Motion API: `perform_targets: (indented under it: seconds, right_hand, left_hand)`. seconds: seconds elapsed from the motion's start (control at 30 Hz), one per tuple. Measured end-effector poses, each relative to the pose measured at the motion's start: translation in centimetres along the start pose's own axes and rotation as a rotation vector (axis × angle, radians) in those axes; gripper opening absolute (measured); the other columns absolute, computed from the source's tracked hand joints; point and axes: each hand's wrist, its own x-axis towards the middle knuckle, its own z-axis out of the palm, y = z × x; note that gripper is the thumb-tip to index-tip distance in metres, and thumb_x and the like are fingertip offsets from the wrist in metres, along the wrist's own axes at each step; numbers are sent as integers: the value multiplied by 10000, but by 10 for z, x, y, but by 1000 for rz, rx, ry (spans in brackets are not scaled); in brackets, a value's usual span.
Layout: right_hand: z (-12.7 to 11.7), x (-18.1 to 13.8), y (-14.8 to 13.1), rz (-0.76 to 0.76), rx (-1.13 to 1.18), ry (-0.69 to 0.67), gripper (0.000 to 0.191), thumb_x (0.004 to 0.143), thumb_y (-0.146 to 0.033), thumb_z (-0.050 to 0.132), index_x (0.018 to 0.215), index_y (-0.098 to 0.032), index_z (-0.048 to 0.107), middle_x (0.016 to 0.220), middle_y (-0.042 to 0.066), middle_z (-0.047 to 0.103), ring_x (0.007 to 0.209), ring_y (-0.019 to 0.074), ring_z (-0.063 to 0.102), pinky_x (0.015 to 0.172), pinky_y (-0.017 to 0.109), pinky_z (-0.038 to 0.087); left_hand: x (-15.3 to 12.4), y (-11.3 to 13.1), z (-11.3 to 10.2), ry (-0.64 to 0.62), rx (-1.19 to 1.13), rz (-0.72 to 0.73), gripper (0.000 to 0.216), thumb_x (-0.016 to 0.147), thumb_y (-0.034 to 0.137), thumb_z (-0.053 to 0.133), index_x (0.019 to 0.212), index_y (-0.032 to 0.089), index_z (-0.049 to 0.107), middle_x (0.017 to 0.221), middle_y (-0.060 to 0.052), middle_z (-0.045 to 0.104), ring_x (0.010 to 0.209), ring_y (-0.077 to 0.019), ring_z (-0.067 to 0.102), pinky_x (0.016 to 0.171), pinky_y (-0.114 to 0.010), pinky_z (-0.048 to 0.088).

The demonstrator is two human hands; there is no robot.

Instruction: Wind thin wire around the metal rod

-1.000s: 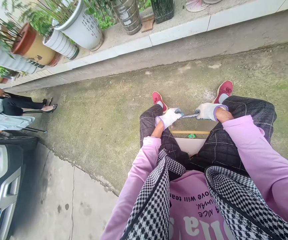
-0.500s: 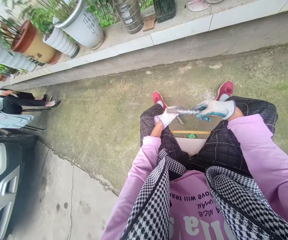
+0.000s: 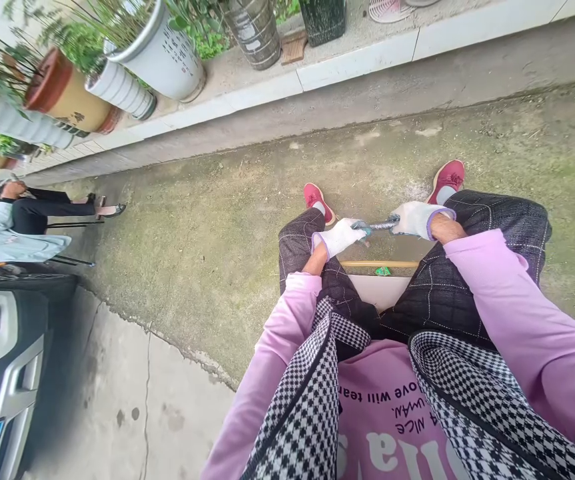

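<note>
A silver, ribbed metal rod [image 3: 381,225] spans the short gap between my hands, above and in front of my knees. My left hand [image 3: 341,237], in a white glove with bluish fingertips, is closed round its left end. On the other end, the similarly gloved right hand [image 3: 414,220] is closed too. Both ends of the rod are hidden in the gloves, so its exact kind does not show. Below the hands, between my thighs, lie a yellowish wooden strip [image 3: 357,264] and a small green packet [image 3: 382,271].
Potted plants, including a white pot [image 3: 170,63], line a tiled ledge [image 3: 267,93] ahead. A seated person [image 3: 32,213] is at the far left, above a parked car [image 3: 4,353]. My red shoes [image 3: 314,197] rest on mossy concrete.
My left hand now closes round the rod's left end, where more of the rod showed before. My right hand has shifted slightly, and less of the rod is exposed.
</note>
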Motion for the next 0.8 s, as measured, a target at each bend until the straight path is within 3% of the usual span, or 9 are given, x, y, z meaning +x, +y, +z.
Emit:
perform_targets:
  seconds: [0.07, 0.13, 0.2, 0.3, 0.4, 0.53, 0.63, 0.73, 0.8]
  right_hand:
    - [-3, 3, 2, 43, -123, 6, 154, 1066, -299, 878, 1050, -160, 813, 1039, 100, 819, 991, 247, 769, 879, 367, 623]
    - [-7, 4, 4, 50, -202, 19, 270, 965, -165, 912, 789, -198, 710, 694, 54, 690, 799, 217, 685, 733, 340, 493]
    - [-10, 3, 4, 43, -237, 18, 365, 900, -138, 932, 692, -227, 645, 557, 28, 579, 679, 198, 603, 655, 354, 402]
    - [-11, 1, 2, 43, -258, -6, 397, 860, -159, 955, 648, -233, 628, 527, 15, 545, 582, 178, 525, 615, 362, 369]
    - [-12, 3, 2, 58, -259, -1, 412, 867, -167, 947, 635, -237, 613, 529, 14, 529, 573, 180, 515, 611, 361, 373]
    - [-13, 5, 5, 93, -127, 76, 320, 898, -271, 953, 743, -223, 677, 575, 16, 567, 607, 198, 579, 597, 342, 418]
    - [-15, 3, 9, 44, 184, 86, 309, 906, -444, 959, 920, -215, 751, 710, 16, 675, 635, 184, 622, 622, 312, 526]
    - [-15, -2, 15, -85, 520, -36, 436, 798, -567, 1008, 926, -223, 771, 776, 19, 712, 624, 164, 612, 612, 301, 559]
    - [-15, -6, 18, -145, 534, -204, 510, 699, -624, 1041, 856, -224, 766, 770, 20, 726, 592, 150, 591, 566, 288, 530]
  left_hand:
    - [0, 1, 1, -16, -19, 10, 65, 904, 215, 789, 889, 157, 816, 759, -15, 754, 756, -158, 674, 850, -287, 605]
    - [2, 3, 1, -35, -50, 12, 69, 919, 201, 765, 906, 151, 811, 784, -15, 757, 731, -143, 664, 835, -284, 603]
    - [3, 3, 1, -21, -82, 4, 57, 928, 166, 746, 886, 156, 784, 754, 12, 718, 684, -122, 624, 784, -260, 575]
    - [3, 3, -1, 67, -66, -13, 117, 951, 119, 721, 847, 171, 733, 673, 62, 609, 621, -99, 521, 672, -218, 479]
    - [-1, 4, -1, 85, -40, -29, 94, 998, 150, 720, 915, 161, 763, 675, 57, 609, 620, -104, 513, 624, -219, 452]
    - [-4, 4, -2, -8, -160, -37, 156, 1016, 197, 754, 1118, 112, 836, 720, 25, 687, 605, -107, 572, 625, -225, 505]
    - [-1, 2, -4, -96, -279, 10, 226, 1025, 214, 762, 1200, 99, 845, 787, -6, 746, 644, -103, 657, 699, -222, 574]
    - [4, -2, -6, -109, -325, 67, 171, 1010, 214, 779, 1133, 111, 842, 876, -46, 794, 772, -131, 731, 852, -271, 640]
    - [7, -4, -8, -67, -285, 73, 73, 967, 180, 801, 1019, 134, 821, 907, -57, 804, 849, -165, 746, 952, -332, 654]
